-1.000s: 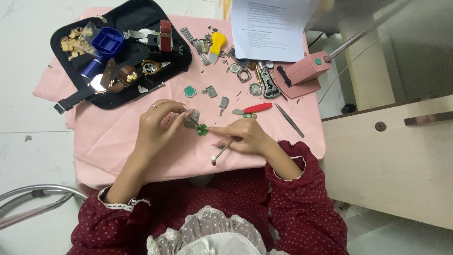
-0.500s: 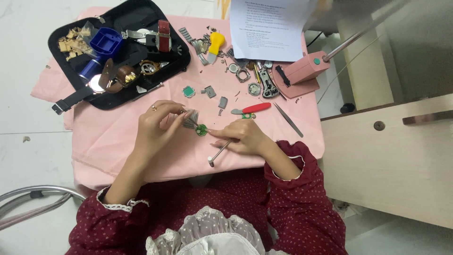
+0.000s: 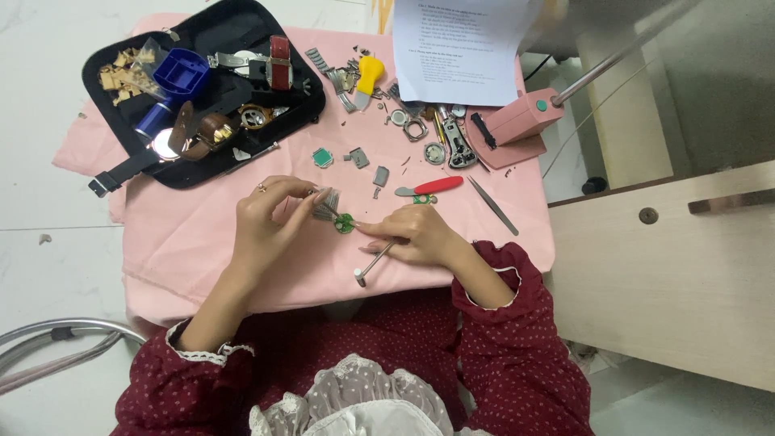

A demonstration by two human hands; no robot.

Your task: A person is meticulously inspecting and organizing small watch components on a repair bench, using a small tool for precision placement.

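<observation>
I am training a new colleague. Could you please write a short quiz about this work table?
1. True or false: the left hand holds a small tool to the green round part.
2. Which thing lies nearest beyond the right hand? A) red-handled tool B) blue box
3. What colour is the cloth?

Key: 1 true; 2 A; 3 pink.

Bare pink cloth (image 3: 186,242) left of the hands, red-handled tool (image 3: 432,186) and tweezers (image 3: 491,205) crowding the right, black tray (image 3: 210,161) beyond
</observation>
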